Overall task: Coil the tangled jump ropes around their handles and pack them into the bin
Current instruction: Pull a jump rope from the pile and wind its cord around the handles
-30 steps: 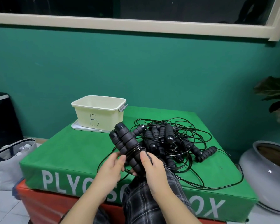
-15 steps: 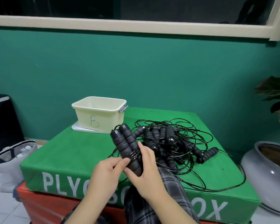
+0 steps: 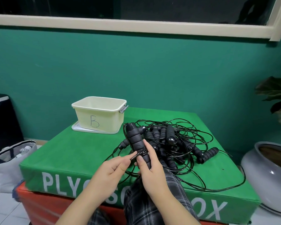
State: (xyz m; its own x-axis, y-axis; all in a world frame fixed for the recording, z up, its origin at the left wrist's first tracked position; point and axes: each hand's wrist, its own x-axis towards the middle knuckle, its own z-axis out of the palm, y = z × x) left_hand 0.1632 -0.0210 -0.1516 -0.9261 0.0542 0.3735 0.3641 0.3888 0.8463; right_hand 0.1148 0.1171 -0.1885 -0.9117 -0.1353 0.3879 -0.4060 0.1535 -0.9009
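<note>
a pair of black handles [image 3: 137, 144] is held up by the right hand [image 3: 150, 166], whose fingers are wrapped around the lower end. the cord [image 3: 133, 157] is pinched by the left hand [image 3: 113, 168], just at 9 o'clock of the handles. a few turns of cord are already wound around the middle of the pair.

the rest of this cord hangs down into the pile of tangled ropes [image 3: 172, 143], which lies on the green tabletop [image 3: 81, 153] at 2 o'clock of the hands. if the cord is pulled hard, a knot could be made tighter, or other ropes could be dragged off the edge. a long loop [image 3: 217, 187] already lies close to the near edge, so it could be slipped off first. if the pinch is let go, the turns could spring loose, because the cord looks stiff and smooth.

the bin [image 3: 99, 114] marked "b" sits at 11 o'clock of the hands, well apart from them. its inside looks empty, though the bottom cannot be seen fully.

counted: one bin, one flat white lid [image 3: 81, 129] under it, two handles held in the hand. about eight more handles can be made out in the pile, but they overlap, so the true number cannot be told. the number of ropes cannot be told either.
</note>
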